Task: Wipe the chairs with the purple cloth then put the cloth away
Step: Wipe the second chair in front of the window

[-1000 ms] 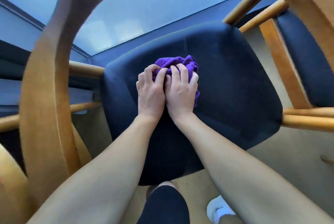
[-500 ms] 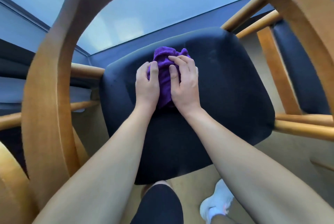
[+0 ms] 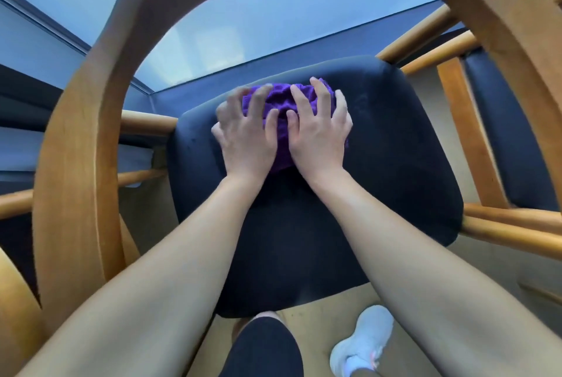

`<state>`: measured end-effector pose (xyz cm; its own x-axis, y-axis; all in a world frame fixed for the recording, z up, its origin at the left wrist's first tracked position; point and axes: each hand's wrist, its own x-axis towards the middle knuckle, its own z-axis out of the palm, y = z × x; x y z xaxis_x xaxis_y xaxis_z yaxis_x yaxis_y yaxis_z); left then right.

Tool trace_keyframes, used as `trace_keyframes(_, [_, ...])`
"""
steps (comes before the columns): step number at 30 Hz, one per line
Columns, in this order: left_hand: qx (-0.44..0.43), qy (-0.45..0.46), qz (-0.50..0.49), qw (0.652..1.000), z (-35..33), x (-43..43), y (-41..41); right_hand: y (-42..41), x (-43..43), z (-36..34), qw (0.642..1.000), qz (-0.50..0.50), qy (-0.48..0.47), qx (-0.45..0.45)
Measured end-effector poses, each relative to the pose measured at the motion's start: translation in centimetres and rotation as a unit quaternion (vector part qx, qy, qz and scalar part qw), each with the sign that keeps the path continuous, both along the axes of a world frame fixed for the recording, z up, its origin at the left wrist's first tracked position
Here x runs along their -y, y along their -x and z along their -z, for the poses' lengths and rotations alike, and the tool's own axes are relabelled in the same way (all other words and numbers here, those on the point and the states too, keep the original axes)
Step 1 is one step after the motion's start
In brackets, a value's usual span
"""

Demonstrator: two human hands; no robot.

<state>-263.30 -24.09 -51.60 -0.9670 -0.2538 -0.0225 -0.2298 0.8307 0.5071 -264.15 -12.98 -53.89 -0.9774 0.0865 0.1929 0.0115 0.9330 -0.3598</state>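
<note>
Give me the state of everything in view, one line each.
purple cloth: bunched up, near the far edge of the chair seat.
left hand: fingers spread, pressing on the purple cloth, motion-blurred.
right hand: fingers spread, pressing on the purple cloth.
chair seat: level, bearing the cloth and both hands.
wooden backrest: arching close to the camera, untouched.
second chair: standing at the right, untouched.

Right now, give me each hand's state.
Left hand: open, fingers spread, pressing the purple cloth.
Right hand: open, fingers spread, pressing the same cloth.
</note>
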Motion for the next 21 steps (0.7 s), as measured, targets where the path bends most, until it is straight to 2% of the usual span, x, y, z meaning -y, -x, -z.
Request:
trace_keyframes(2, [-0.006, 0.027, 0.054, 0.998, 2.2, -0.4, -0.6, 0.4, -0.1, 1.1, 1.000, -0.005, -0.018, 0.003])
trace_keyframes(7, [-0.009, 0.092, 0.049, 0.995, 4.4, -1.4, -0.3, 0.3, -0.3, 2.7, 0.997, -0.018, -0.057, -0.047])
trace_keyframes(13, [0.007, 0.125, 0.043, 0.991, 4.2, -1.9, -1.4, -0.8, -0.9, 3.1, 0.989, -0.071, -0.130, -0.015])
trace_keyframes(16, [0.012, 0.140, 0.047, 0.989, 4.3, -2.2, -3.6, -2.9, -1.6, 2.0, 0.987, -0.076, -0.131, -0.058])
trace_keyframes(21, [0.026, 0.165, 0.050, 0.985, 5.1, -3.7, -8.2, -7.2, -3.2, 2.4, 0.983, -0.119, -0.126, -0.058])
